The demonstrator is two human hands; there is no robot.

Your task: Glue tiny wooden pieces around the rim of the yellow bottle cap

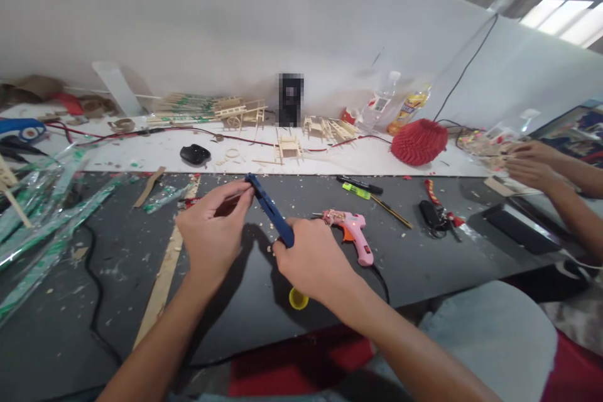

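Note:
My right hand is wrapped round the lower end of a slim dark-blue tool with a slotted body; its exact kind does not show. The tool slants up and left, above the dark table. At its far tip, my left hand is closed in a pinch with the fingertips against or just beside the tool. Whatever lies between those fingers is too small or hidden to name. Just right of my right hand lies a pink glue gun with an orange trigger. A yellow ring-shaped cap sits below my hands.
Small wooden stick models stand on a white ledge behind, with a black mouse and a red woven object. Plastic wrappers cover the left. Pens, keys and another person's hands are at right.

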